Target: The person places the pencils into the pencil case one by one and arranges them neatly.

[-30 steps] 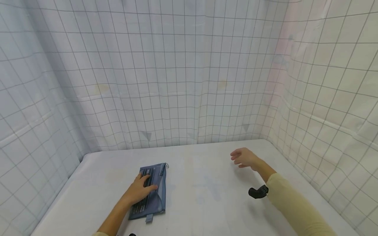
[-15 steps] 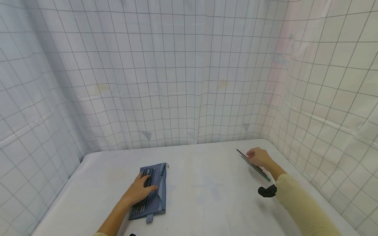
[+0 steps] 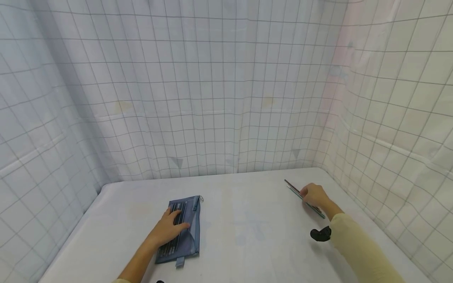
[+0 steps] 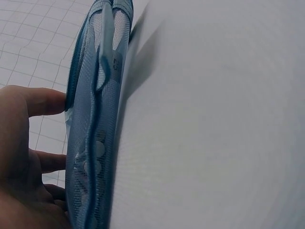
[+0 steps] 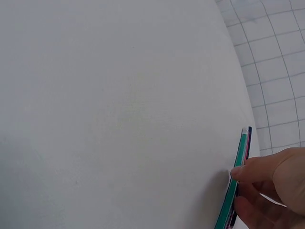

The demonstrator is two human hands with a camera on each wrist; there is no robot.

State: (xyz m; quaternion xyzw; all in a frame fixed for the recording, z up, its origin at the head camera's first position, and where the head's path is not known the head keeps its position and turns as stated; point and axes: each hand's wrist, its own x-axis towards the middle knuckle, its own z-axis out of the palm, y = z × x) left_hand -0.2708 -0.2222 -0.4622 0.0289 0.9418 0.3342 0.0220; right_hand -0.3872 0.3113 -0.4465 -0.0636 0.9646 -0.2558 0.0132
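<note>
My left hand (image 3: pixel 166 232) rests with fingers spread on a blue zippered mesh pencil case (image 3: pixel 189 239), which lies flat at the left of the table. Dark pencil-like sticks (image 3: pixel 170 245) show through its mesh. In the left wrist view the case (image 4: pixel 93 124) appears edge-on, with fingertips against its top side. Over at the far right, my right hand (image 3: pixel 315 195) pinches a few pencils (image 3: pixel 294 189) between thumb and fingers. One pencil (image 5: pixel 228 200) is green; darker ones beside it are partly covered, so their number is hard to tell.
A white cloth-covered table (image 3: pixel 244 220) spans the space between both hands. White sheets with a grid pattern (image 3: pixel 219 98) hang behind and at the sides. A black wrist device (image 3: pixel 321 234) sticks out from the right sleeve.
My right hand has moved right and slightly nearer, from loosely bent fingers to a pinch on the pencils, which were not visible one second ago. The left hand and pencil case stay put.
</note>
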